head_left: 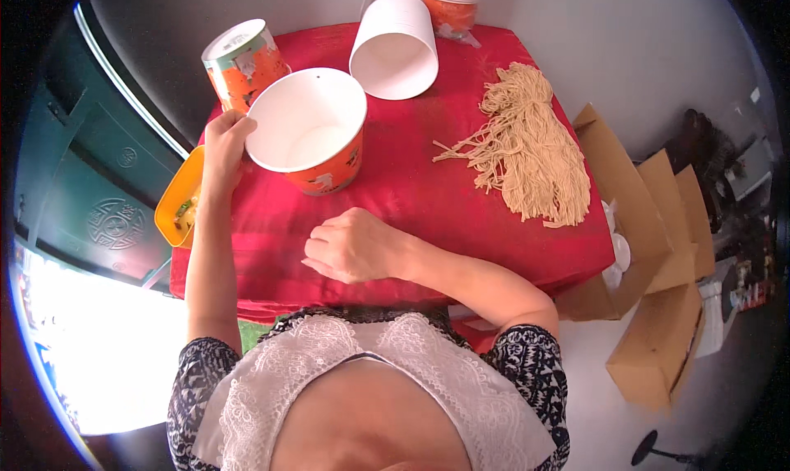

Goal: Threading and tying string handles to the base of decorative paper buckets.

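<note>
My left hand [225, 150] grips the left rim of a paper bucket [325, 174], white inside with an orange patterned outside. The bucket tilts so its mouth faces me; nothing shows inside. Those fingers are partly hidden by its wall. My right hand [355, 244] rests closed in a loose fist near the front of the red cloth, apart from the bucket; its palm is hidden. A second orange bucket [251, 72] is turned bottom up at the back left. Behind the held one, a white bucket [395, 47] has its open mouth toward me.
Beige yarn-like strands [535, 154] lie bundled on the right of the red-covered table [411, 199]. More buckets are stacked [451, 10] at the back edge. A yellow tub [173, 195] is at the left edge. Open cardboard boxes [650, 216] stand right of the table.
</note>
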Demonstrator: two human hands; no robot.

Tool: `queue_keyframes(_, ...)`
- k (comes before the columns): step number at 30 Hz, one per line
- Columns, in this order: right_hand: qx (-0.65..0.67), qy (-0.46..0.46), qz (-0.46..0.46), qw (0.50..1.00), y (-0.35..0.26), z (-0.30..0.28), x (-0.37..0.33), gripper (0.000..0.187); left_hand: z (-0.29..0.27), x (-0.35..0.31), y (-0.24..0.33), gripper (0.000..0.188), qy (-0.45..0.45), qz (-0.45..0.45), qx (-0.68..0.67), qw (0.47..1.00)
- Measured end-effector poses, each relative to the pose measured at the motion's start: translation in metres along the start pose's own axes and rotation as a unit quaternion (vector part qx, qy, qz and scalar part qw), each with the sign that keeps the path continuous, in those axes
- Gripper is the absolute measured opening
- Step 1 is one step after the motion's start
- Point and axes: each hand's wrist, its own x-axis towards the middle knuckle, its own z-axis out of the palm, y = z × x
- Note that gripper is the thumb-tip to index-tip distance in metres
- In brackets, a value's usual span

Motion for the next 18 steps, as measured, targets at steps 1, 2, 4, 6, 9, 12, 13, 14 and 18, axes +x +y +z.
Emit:
queue_keyframes(1, -0.001, -0.003, 0.006, 1.0, -0.001, -0.006, -0.006, 0.025, 0.001, -0.005, -0.001, 0.012, -0.005, -0.016, -0.013, 1.0)
queue_keyframes(2, -0.009, 0.0, 0.025, 1.0, -0.001, -0.012, -0.014, 0.025, 0.004, -0.011, -0.001, 0.012, -0.007, -0.024, -0.008, 1.0)
queue_keyframes(4, -0.029, 0.015, 0.055, 0.998, -0.001, -0.022, -0.028, 0.024, 0.003, -0.018, -0.01, 0.013, -0.01, -0.029, -0.028, 0.999)
queue_keyframes(6, -0.06, 0.019, 0.103, 0.993, -0.002, -0.039, -0.042, 0.023, 0.0, -0.021, -0.018, 0.017, -0.013, -0.017, 0.006, 1.0)
queue_keyframes(9, -0.096, 0.035, 0.179, 0.979, 0.0, -0.058, -0.068, 0.017, 0.002, -0.027, -0.023, 0.027, 0.004, -0.006, -0.028, 1.0)
queue_keyframes(12, -0.166, 0.061, 0.251, 0.952, 0.003, -0.079, -0.096, 0.012, -0.008, -0.029, -0.034, 0.035, 0.021, 0.012, -0.014, 1.0)
queue_keyframes(13, -0.171, 0.068, 0.29, 0.939, 0.004, -0.086, -0.105, 0.01, -0.007, -0.031, -0.034, 0.035, 0.037, 0.02, -0.015, 0.999)
queue_keyframes(14, -0.193, 0.07, 0.312, 0.928, 0.006, -0.094, -0.114, 0.008, -0.006, -0.033, -0.033, 0.035, 0.055, 0.029, -0.016, 0.998)
queue_keyframes(18, -0.271, 0.118, 0.4, 0.868, 0.013, -0.117, -0.145, 0.006, -0.002, -0.036, -0.036, 0.033, 0.106, 0.109, -0.012, 0.988)
